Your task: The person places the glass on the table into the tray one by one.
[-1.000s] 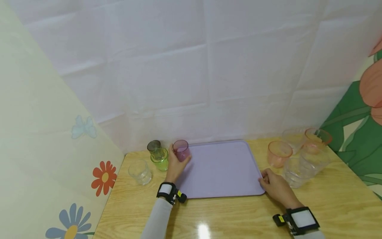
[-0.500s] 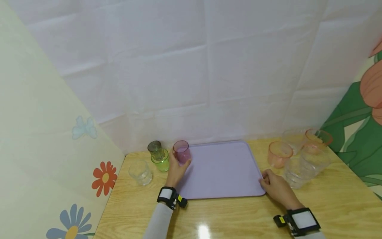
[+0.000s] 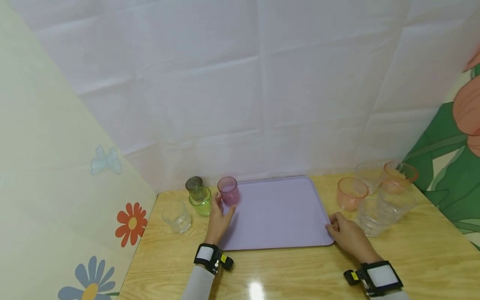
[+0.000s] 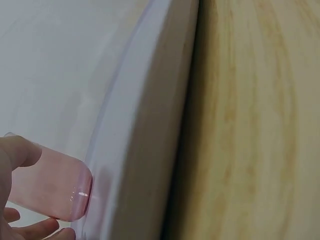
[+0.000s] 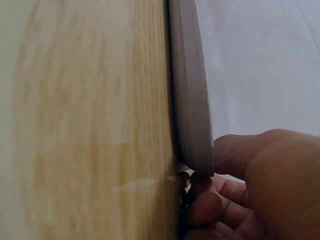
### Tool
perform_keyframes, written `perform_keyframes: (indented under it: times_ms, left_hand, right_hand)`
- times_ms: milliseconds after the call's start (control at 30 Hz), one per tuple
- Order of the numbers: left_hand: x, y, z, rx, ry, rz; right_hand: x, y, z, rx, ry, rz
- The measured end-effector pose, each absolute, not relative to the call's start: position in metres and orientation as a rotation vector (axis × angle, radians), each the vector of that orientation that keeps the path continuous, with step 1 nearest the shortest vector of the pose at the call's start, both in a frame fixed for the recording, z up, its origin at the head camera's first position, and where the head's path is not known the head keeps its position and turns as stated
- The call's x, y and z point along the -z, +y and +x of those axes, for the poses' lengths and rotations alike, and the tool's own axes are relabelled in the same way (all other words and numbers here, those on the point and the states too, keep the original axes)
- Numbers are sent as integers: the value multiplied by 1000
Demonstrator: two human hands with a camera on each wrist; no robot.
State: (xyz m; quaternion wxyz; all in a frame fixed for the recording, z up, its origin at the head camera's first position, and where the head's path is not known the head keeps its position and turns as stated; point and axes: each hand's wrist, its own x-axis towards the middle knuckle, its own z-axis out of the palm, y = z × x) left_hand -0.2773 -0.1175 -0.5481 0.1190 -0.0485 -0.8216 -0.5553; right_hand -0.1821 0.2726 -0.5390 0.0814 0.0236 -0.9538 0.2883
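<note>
- Pink glass [image 3: 229,192]: upright at the tray's upper left corner, left of centre in the frame's lower half.
- My left hand [image 3: 219,223]: just below the glass, thumb and fingers parted loosely about its near side. Whether any fingertip touches it, I cannot tell.
- Left wrist view, lower left: my thumb overlaps the glass, my other fingers lie close to its base.
- Purple tray [image 3: 277,218]: flat on the wooden desk [image 3: 292,275], lower middle of the frame.
- My right hand [image 3: 350,237]: pinching the tray near its lower right corner. Right wrist view has my thumb over the rim, fingers curled against the edge.
- Left of the tray: a green glass [image 3: 203,207], a dark glass [image 3: 194,184] overlapping it from behind. Nested or merely near, I cannot tell.
- Clear glass [image 3: 180,221] farther left, upright, apart from those two.
- Right of the tray: an orange glass [image 3: 351,198], with several clear glasses [image 3: 369,225] and an orange-rimmed bowl [image 3: 395,183] crowded at lower right, outlines overlapping.
- Creased white cloth [image 3: 210,91] fills the upper frame.
- Red flower [image 3: 131,223] on the left wall.
</note>
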Motion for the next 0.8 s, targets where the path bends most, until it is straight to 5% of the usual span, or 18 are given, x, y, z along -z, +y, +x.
perform_keyframes:
  times_ms: [800]
  left_hand:
    - [540, -131, -246, 1655, -2433, -73]
  right_hand:
    - [540, 271, -180, -860, -2834, 65]
